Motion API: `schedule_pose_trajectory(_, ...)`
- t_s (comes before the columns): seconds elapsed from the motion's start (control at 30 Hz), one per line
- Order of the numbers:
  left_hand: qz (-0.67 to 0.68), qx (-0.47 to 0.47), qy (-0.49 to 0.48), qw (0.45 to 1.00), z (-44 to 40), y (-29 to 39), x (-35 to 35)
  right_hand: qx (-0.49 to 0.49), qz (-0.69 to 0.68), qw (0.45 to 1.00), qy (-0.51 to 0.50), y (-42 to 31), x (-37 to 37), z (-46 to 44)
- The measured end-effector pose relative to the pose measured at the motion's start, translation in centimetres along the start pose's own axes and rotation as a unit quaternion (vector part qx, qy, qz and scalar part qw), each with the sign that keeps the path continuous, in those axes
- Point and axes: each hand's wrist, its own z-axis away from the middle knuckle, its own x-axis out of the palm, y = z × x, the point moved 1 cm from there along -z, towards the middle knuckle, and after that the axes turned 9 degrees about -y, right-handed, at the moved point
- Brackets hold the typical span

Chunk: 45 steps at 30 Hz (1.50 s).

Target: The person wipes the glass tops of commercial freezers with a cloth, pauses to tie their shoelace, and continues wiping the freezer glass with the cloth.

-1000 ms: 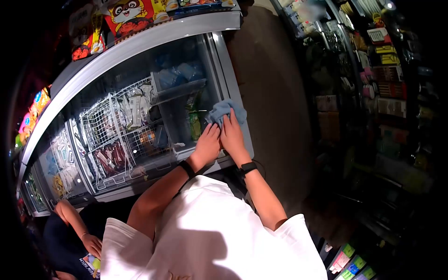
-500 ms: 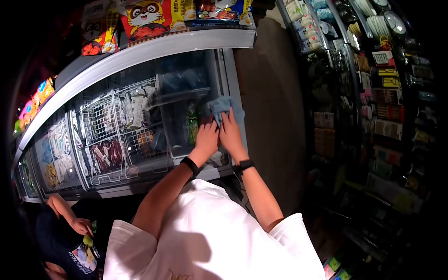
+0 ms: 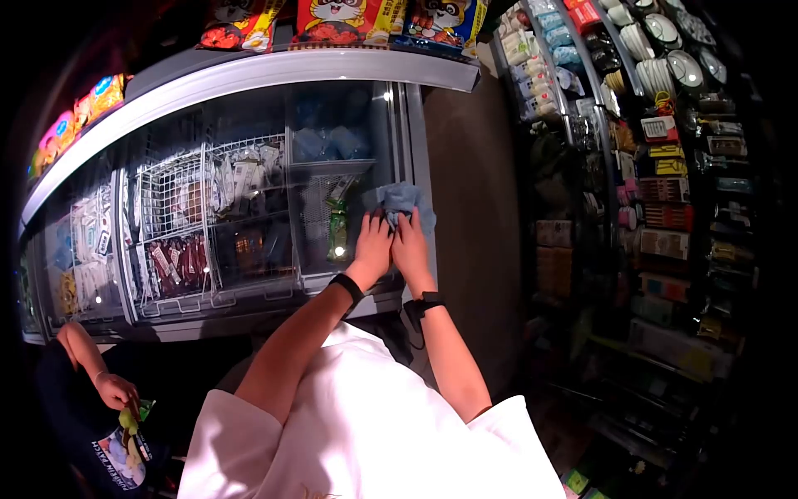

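A crumpled blue cloth (image 3: pixel 402 200) lies on the glass top near the right end of a chest freezer (image 3: pixel 422 158). My right hand (image 3: pixel 411 254) presses on the cloth's lower part, with its fingers bent into the folds. Close beside it, my left hand (image 3: pixel 373 248) rests with fingers stretched and slightly apart, their tips at the cloth's lower left edge. Below the glass, near my left hand, a green package (image 3: pixel 337 229) shows inside the freezer. What lies under my fingertips is hidden.
Wire baskets (image 3: pixel 170 195) with wrapped goods stand inside the freezer. Bright snack bags (image 3: pixel 341 21) sit on the ledge behind. Another person's hand (image 3: pixel 116 391) holds a green item at lower left. To the right, past the floor, are packed shelves (image 3: pixel 665 191).
The camera view has shifted slightly. My left hand's fingers have spread a little and the cloth is bunched differently under my right hand. The other person's hand appears lower left than before.
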Motion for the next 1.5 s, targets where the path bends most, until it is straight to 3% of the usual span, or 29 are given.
schedule_pose_trajectory(0.03,-0.010,0.002,-0.056,0.998,0.7,0.0,-0.3,-0.021,0.020,1.000,0.010,0.7,0.5,0.8)
schedule_pose_trajectory(0.13,-0.017,0.010,-0.046,0.999,3.6,-0.1,-0.3,-0.049,0.050,0.997,0.034,2.8,1.7,4.3)
schedule_pose_trajectory(0.33,0.005,0.017,-0.002,1.000,5.0,-0.1,0.0,-0.012,0.084,0.996,0.027,3.3,2.4,8.0)
schedule_pose_trajectory(0.47,-0.019,0.006,-0.032,0.999,5.1,0.0,-0.3,0.013,0.098,0.994,0.049,2.1,3.4,7.5)
schedule_pose_trajectory(0.53,-0.013,0.004,-0.069,0.998,5.4,-0.2,-0.3,-0.012,0.178,0.982,0.058,1.4,4.2,8.2)
schedule_pose_trajectory(0.67,-0.016,-0.019,-0.048,0.999,6.3,-1.1,0.4,-0.058,0.142,0.988,0.010,1.3,6.4,9.3)
schedule_pose_trajectory(0.73,-0.009,-0.011,-0.066,0.998,6.5,-1.3,0.4,-0.018,0.090,0.995,-0.025,1.1,6.8,9.9)
schedule_pose_trajectory(0.77,-0.005,-0.012,-0.049,0.999,6.5,-1.4,0.4,-0.053,0.097,0.994,-0.008,1.0,6.8,9.8)
schedule_pose_trajectory(1.0,-0.006,-0.015,-0.027,1.000,6.5,-1.4,0.4,-0.050,0.106,0.993,-0.026,1.4,6.2,9.5)
schedule_pose_trajectory(1.07,-0.001,-0.011,-0.053,0.999,6.5,-1.5,0.1,-0.054,0.089,0.994,-0.040,1.2,5.4,9.4)
schedule_pose_trajectory(1.2,-0.032,-0.014,-0.111,0.993,6.2,-1.4,-0.4,-0.074,0.198,0.977,0.024,1.5,3.8,8.6)
schedule_pose_trajectory(1.33,-0.008,0.004,-0.045,0.999,6.5,-1.6,-0.8,-0.046,0.217,0.975,0.021,2.0,3.4,7.9)
schedule_pose_trajectory(1.43,-0.017,0.006,-0.055,0.998,6.4,-1.7,-0.5,-0.047,0.234,0.971,0.008,2.5,4.1,8.0)
schedule_pose_trajectory(1.5,-0.038,0.020,0.025,0.999,5.9,-2.3,7.6,-0.039,0.243,0.969,-0.009,1.8,3.8,8.0)
